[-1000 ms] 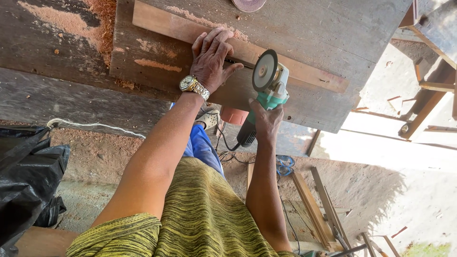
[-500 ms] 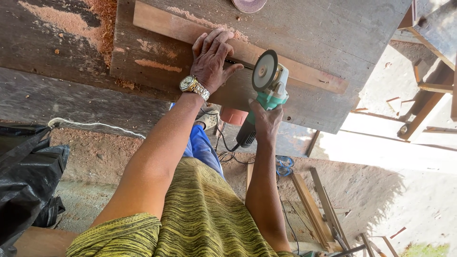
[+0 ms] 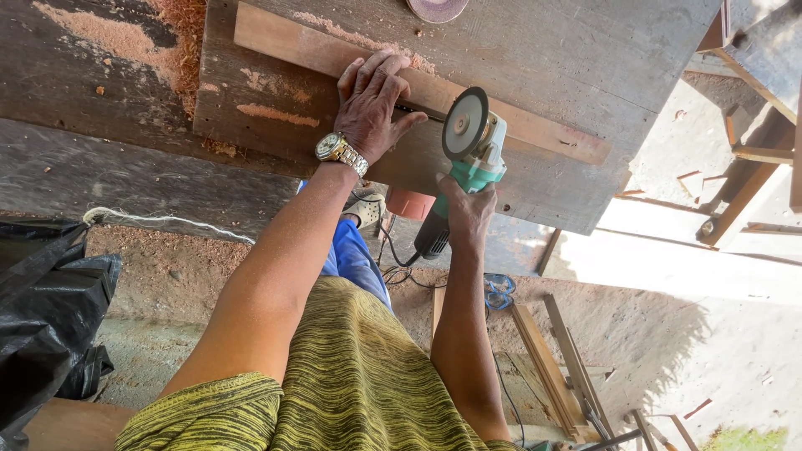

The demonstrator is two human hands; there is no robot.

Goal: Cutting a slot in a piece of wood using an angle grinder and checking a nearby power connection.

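My left hand [image 3: 372, 104], with a metal watch on the wrist, lies flat and presses down on a long wooden strip [image 3: 551, 135] that rests across a rough plank workbench [image 3: 585, 50]. My right hand [image 3: 464, 209] grips the body of a teal angle grinder [image 3: 474, 154]. Its round disc [image 3: 464, 123] stands on edge just right of my left fingers, at the near side of the strip. The grinder's black cord hangs down below the bench.
Reddish sawdust [image 3: 125, 33] lies heaped on the bench's left part. A loose disc [image 3: 437, 8] sits at the bench's far edge. A black plastic bag [image 3: 42, 309] is at my left. Wooden slats [image 3: 551, 367] and scraps lie on the sandy ground at the right.
The grinder has shifted very slightly to the right along the strip. My left hand stays pressed in the same spot.
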